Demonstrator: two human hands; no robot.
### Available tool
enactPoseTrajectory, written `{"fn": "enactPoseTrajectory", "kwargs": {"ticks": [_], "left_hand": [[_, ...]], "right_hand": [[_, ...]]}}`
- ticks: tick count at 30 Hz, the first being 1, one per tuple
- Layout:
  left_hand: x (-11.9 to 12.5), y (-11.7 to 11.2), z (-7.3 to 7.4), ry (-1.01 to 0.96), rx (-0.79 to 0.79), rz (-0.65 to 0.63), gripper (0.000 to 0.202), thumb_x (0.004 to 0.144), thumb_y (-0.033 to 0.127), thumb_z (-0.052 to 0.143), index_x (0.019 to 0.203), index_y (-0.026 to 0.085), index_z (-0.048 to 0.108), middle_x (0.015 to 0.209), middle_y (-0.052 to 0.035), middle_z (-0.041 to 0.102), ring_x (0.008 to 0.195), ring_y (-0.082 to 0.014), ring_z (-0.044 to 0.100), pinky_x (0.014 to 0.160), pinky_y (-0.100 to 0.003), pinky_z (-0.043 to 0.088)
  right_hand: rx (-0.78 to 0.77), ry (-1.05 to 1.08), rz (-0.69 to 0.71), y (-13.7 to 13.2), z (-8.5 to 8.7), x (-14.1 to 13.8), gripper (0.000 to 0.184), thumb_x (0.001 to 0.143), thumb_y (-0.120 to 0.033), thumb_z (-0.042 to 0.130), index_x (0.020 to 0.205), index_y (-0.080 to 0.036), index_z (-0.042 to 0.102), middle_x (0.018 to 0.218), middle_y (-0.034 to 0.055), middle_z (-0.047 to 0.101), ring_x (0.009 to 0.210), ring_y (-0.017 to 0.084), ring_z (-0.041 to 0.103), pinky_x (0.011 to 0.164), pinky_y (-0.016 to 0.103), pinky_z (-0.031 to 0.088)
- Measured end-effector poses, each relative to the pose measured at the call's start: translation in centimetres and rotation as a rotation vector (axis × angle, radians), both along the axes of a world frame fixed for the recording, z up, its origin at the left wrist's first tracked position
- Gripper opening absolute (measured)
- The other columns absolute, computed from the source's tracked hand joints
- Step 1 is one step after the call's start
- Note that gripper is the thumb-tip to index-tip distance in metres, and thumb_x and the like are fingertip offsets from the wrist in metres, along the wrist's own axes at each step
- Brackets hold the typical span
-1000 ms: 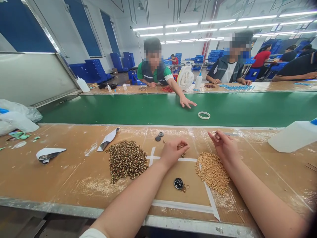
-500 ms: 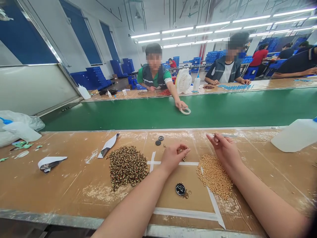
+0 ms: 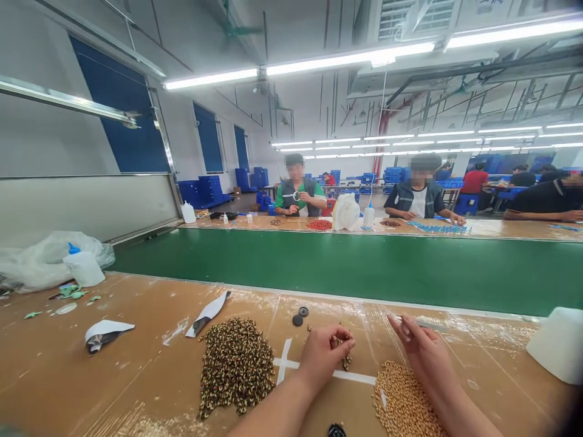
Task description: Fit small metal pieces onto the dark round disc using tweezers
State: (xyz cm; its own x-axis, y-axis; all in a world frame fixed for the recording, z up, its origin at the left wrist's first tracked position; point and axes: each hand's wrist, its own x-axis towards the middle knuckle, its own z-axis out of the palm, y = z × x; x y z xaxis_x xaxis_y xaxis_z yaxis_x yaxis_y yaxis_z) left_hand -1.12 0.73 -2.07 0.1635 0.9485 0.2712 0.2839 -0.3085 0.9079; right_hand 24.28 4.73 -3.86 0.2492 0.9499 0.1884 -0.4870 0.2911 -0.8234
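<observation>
My left hand [image 3: 325,352] is over the taped area of the table, its thumb and fingertips pinched together; what is between them is too small to make out. Beneath and beside its fingers lie a few small metallic pieces [image 3: 347,363]. To its left is a heap of dark and gold small parts [image 3: 237,364]. My right hand [image 3: 421,343] hovers by a pile of tan beads [image 3: 401,394], fingers closed on a thin grey tool [image 3: 432,326] whose kind I cannot tell. A shiny black round dish [image 3: 336,430] is cut off at the bottom edge.
Two black discs [image 3: 298,318] lie beyond my left hand. White tape strips [image 3: 355,377] mark the table. Folded paper pieces [image 3: 208,314] and a squeeze bottle [image 3: 84,267] are leftward, a white container [image 3: 558,346] rightward. Across the green belt [image 3: 319,261], co-workers sit; one holds a white ring [image 3: 296,196].
The view has tilted upward, so the table sits lower in the picture. The co-worker opposite has drawn the white ring back from over the belt. My hands keep nearly the same pose.
</observation>
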Motion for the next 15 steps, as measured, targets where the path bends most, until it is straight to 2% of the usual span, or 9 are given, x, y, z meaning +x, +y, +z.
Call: {"fn": "enactPoseTrajectory", "kwargs": {"ticks": [4, 8, 12, 15], "left_hand": [[-0.1, 0.0, -0.1, -0.014, -0.019, 0.019, 0.028, 0.086, 0.043, 0.074, 0.101, 0.021, 0.083, 0.09, -0.0047, 0.078, 0.065, -0.0139, 0.056, 0.064, -0.028, 0.044], [-0.2, -0.1, 0.2, 0.0, -0.004, 0.037, 0.033, 0.088, 0.043, 0.071, 0.11, 0.021, 0.083, 0.094, -0.0065, 0.078, 0.068, -0.0152, 0.058, 0.069, -0.029, 0.048], [-0.2, -0.3, 0.7, 0.0, 0.131, -0.018, 0.035, 0.098, 0.04, 0.06, 0.119, 0.022, 0.08, 0.108, -0.0092, 0.077, 0.093, -0.0202, 0.067, 0.086, -0.032, 0.052], [-0.1, -0.4, 0.9, 0.031, 0.188, -0.062, 0.038, 0.103, 0.04, 0.052, 0.126, 0.022, 0.078, 0.106, -0.0097, 0.075, 0.099, -0.0208, 0.067, 0.09, -0.032, 0.052]], "right_hand": [[-0.004, 0.019, 0.013, -0.1, 0.0, -0.3, 0.04, 0.069, -0.041, 0.095, 0.053, -0.021, 0.064, 0.059, -0.003, 0.052, 0.059, 0.01, 0.054, 0.107, 0.036, 0.064], [-0.072, 0.051, -0.006, -0.2, 0.3, -0.5, 0.047, 0.061, -0.045, 0.098, 0.053, -0.016, 0.063, 0.059, -0.003, 0.053, 0.062, 0.009, 0.056, 0.112, 0.04, 0.059], [-0.088, 0.096, 0.029, -0.2, 0.3, -0.6, 0.047, 0.063, -0.041, 0.098, 0.054, -0.015, 0.061, 0.059, -0.004, 0.052, 0.063, 0.007, 0.054, 0.117, 0.039, 0.054], [-0.083, 0.097, 0.041, -0.4, 0.5, -0.8, 0.046, 0.066, -0.038, 0.097, 0.053, -0.015, 0.06, 0.059, -0.0039, 0.052, 0.064, 0.008, 0.054, 0.116, 0.039, 0.055]]}}
